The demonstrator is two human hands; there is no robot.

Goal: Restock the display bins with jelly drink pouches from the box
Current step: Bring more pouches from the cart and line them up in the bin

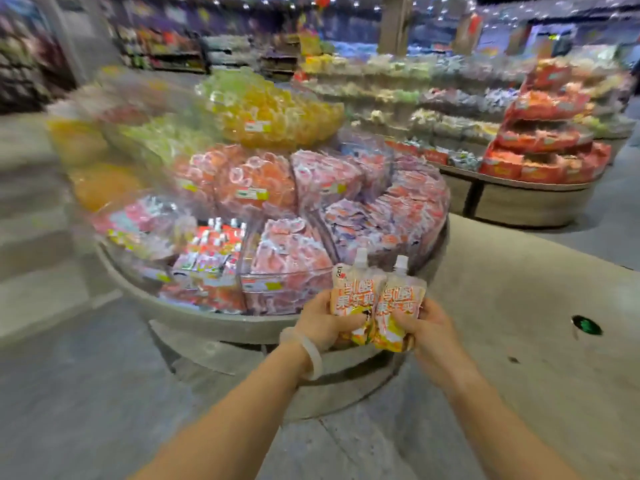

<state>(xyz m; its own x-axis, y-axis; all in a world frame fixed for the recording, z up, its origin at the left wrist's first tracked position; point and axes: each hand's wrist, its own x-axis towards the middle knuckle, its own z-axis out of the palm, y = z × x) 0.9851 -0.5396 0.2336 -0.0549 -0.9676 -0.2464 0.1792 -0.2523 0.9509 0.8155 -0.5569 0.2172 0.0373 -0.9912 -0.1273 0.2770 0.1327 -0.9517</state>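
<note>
Head view: both arms reach forward over a grey shop floor [86, 393] toward a round, tiered display stand [214, 327] with a pale rim. The left hand [325, 320] grips the lower part of an orange-and-white spouted jelly drink pouch with a white cap [353, 296], its fingers [349, 322] curled across the front of the pack. The right hand [426, 329] grips a second orange-and-white spouted pouch [398, 303] the same way, thumb over the front and the other fingers wrapped behind. The two pouches stand upright and touch side by side, held just in front of the near right edge of the stand (more pouches may sit behind them, but that cannot be told). A pale translucent bangle [311, 355] circles the left wrist.

On the stand's lowest tier, to the left of the hands, a clear plastic bin [207, 278] holds red-and-white spouted pouches with white caps [214, 247], standing upright. Just right of it, a neighbouring clear bin is heaped with pink wrapped jelly cups [291, 251]. Higher tiers carry mounds of orange jelly cups [256, 181] and, at the top, yellow jelly cups [273, 112]; the picture is blurred there, so labels cannot be read.

Far right stands a stacked display of red boxes [543, 140], and long shelves of packaged sweets [433, 98] run behind. A small dark green object [587, 325] lies on the floor at the right.
</note>
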